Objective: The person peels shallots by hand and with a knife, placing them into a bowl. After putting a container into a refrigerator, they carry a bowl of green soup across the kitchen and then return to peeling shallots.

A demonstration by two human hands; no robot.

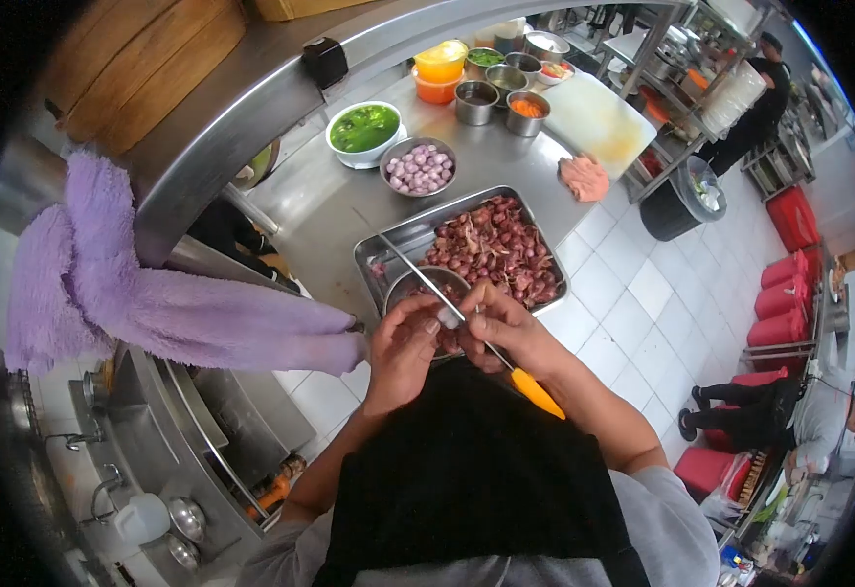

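A long thin knife [415,267] with a yellow handle [537,392] slants across both hands. My right hand [501,328] is closed round the blade near the handle. My left hand [408,347] has its fingers bent round a small pale peeled shallot [448,317], which touches the blade. Under the hands is a metal bowl [400,291], partly hidden by them. It stands in a steel tray [382,252] beside a heap of unpeeled red shallots [499,245]. Behind the tray, a metal bowl [385,178] holds peeled shallots [420,169].
A bowl of green pieces [364,128], metal containers [474,102] and a white cutting board [599,115] stand at the back. A pink cloth [584,178] lies at the counter's right edge. A purple towel [212,318] hangs at left. Two people [755,98] are farther right.
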